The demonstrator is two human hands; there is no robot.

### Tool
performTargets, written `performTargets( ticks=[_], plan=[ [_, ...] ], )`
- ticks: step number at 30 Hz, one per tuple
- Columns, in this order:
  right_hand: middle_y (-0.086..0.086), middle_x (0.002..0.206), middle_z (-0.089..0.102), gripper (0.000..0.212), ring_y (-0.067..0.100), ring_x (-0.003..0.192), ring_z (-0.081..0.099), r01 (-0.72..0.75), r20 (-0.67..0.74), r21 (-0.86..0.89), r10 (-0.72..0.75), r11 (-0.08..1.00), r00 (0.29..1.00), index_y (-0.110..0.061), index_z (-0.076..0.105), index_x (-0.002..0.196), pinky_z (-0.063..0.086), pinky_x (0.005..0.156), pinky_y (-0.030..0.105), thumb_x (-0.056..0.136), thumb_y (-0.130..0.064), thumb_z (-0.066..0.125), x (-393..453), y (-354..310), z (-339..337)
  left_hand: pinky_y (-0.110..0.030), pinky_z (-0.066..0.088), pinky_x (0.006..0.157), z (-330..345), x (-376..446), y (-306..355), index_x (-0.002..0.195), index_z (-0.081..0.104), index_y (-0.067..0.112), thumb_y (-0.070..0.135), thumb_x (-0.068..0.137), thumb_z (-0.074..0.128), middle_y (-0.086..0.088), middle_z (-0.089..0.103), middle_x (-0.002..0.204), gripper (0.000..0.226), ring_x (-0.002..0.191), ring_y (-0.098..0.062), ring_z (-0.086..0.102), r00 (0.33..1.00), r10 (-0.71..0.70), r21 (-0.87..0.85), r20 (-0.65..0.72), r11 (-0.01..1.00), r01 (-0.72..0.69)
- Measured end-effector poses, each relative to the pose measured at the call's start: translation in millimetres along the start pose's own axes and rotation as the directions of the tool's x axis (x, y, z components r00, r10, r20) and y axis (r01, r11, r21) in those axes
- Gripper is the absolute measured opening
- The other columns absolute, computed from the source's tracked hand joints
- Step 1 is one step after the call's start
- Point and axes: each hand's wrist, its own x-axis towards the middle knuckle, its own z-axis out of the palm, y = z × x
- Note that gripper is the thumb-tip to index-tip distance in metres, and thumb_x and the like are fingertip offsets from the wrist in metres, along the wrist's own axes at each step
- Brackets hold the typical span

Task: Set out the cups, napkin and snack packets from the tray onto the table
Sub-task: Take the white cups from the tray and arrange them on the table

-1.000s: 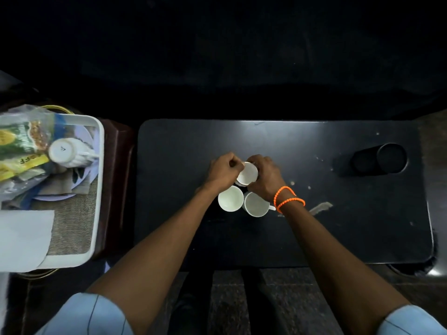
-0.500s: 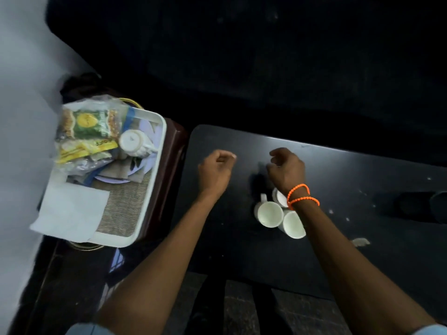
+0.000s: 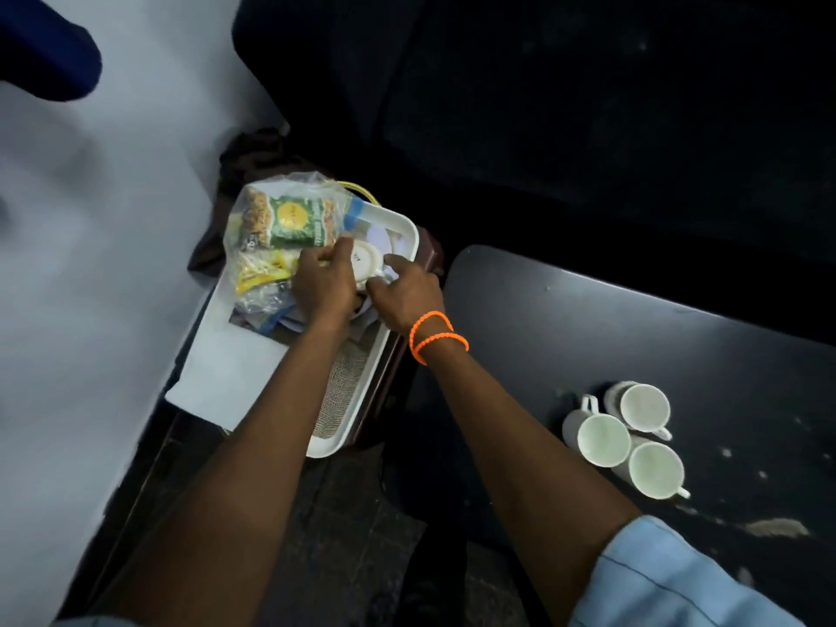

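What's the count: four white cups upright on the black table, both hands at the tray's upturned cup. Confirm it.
Wrong on the count: the head view shows three white cups upright on the black table. Both the left hand and the right hand are at the tray's upturned cup.
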Motion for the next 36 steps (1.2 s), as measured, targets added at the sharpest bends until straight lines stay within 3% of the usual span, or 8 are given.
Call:
performTargets(
  ticks=[7, 10, 12, 16, 20, 26, 32, 36],
  plan=[
    [-0.002, 0.106, 0.077, 0.040, 0.016, 0.092, 0.075, 0.083, -0.059, 0.292, -0.068, 0.953, 0.996, -0.034, 0.067, 0.128, 0.063, 0.087, 0.038, 0.088, -0.035, 0.068, -24.0, 11.7, -15.3, -0.045, 0.068, 0.067, -6.5, -13.4, 4.8, 0.123, 0.061, -0.005, 0.035, 0.084, 0.086, -0.022, 0.077, 0.112, 0.061, 0.084, -0.030, 0.081, 0.973, -0.173, -0.325, 0.150, 0.921, 0.214],
    [-0.006, 0.105, 0.073, 0.033, 0.020, 0.094, 0.073, 0.159, -0.184, 0.421, -0.088, 0.893, 0.979, -0.037, 0.065, 0.120, 0.063, 0.083, 0.048, 0.088, -0.037, 0.073, -43.7, 23.3, -38.1, -0.038, 0.066, 0.077, 3.6, -37.0, -4.0, 0.117, 0.067, -0.004, 0.018, 0.093, 0.078, -0.019, 0.078, 0.110, 0.034, 0.098, -0.028, 0.078, 0.933, -0.095, -0.493, 0.348, 0.828, 0.268],
    [0.001, 0.113, 0.072, 0.050, 0.018, 0.099, 0.073, 0.141, -0.181, 0.493, -0.057, 0.858, 0.982, -0.038, 0.053, 0.128, 0.064, 0.085, 0.048, 0.086, -0.028, 0.077, -55.8, 43.5, -59.1, -0.035, 0.064, 0.081, 15.8, -54.9, -18.2, 0.109, 0.070, 0.005, 0.009, 0.096, 0.072, -0.015, 0.078, 0.107, 0.014, 0.100, -0.025, 0.076, 0.878, -0.042, -0.532, 0.477, 0.781, 0.326],
    [0.012, 0.125, 0.068, 0.072, 0.017, 0.108, 0.067, 0.001, -0.075, 0.449, 0.036, 0.893, 0.997, -0.008, 0.045, 0.145, 0.056, 0.101, 0.034, 0.082, 0.006, 0.076, -73.9, 100.9, -113.9, -0.034, 0.062, 0.094, 52.9, -89.9, -49.7, 0.132, 0.061, -0.003, -0.005, 0.085, 0.075, -0.023, 0.072, 0.125, 0.049, 0.110, -0.029, 0.073, 0.771, -0.038, -0.381, 0.635, 0.854, 0.356],
    [0.016, 0.122, 0.070, 0.060, 0.022, 0.107, 0.068, -0.027, -0.026, 0.257, 0.035, 0.966, 0.999, 0.000, 0.058, 0.131, 0.060, 0.087, 0.024, 0.076, 0.019, 0.070, -84.8, 147.4, -172.9, -0.040, 0.059, 0.100, 95.2, -137.0, -72.7, 0.123, 0.076, 0.013, 0.009, 0.065, 0.093, -0.012, 0.080, 0.118, 0.061, 0.113, -0.031, 0.075, 0.655, -0.009, -0.165, 0.756, 0.965, 0.204],
    [0.009, 0.106, 0.078, 0.037, 0.027, 0.101, 0.072, 0.084, 0.049, -0.297, -0.073, 0.951, 0.996, -0.012, 0.075, 0.111, 0.057, 0.093, 0.040, 0.076, -0.001, 0.073, -77.0, 175.1, -208.5, -0.023, 0.060, 0.082, 136.6, -173.5, -105.7, 0.116, 0.071, 0.024, 0.004, 0.060, 0.098, 0.004, 0.079, 0.109, 0.065, 0.099, -0.010, 0.077, 0.812, 0.044, -0.006, 0.582, 0.999, -0.050],
    [0.007, 0.101, 0.079, 0.030, 0.026, 0.095, 0.071, 0.108, 0.069, -0.397, -0.088, 0.911, 0.994, -0.016, 0.080, 0.102, 0.055, 0.087, 0.033, 0.079, -0.005, 0.065, -76.3, 187.8, -207.6, -0.043, 0.060, 0.086, 143.9, -196.0, -126.5, 0.109, 0.062, 0.023, 0.030, 0.054, 0.100, -0.001, 0.070, 0.113, 0.067, 0.101, -0.022, 0.070, 0.885, 0.210, 0.177, 0.415, 0.936, -0.305],
    [0.006, 0.100, 0.079, 0.035, 0.028, 0.097, 0.071, 0.087, 0.015, -0.404, -0.088, 0.911, 0.996, -0.015, 0.079, 0.099, 0.055, 0.085, 0.032, 0.075, 0.002, 0.061, -83.7, 195.2, -204.2, -0.031, 0.049, 0.082, 149.4, -205.2, -135.9, 0.110, 0.061, 0.011, 0.023, 0.056, 0.099, -0.005, 0.064, 0.112, 0.066, 0.100, -0.025, 0.063, 0.867, 0.313, 0.190, 0.388, 0.893, -0.407]
  ],
)
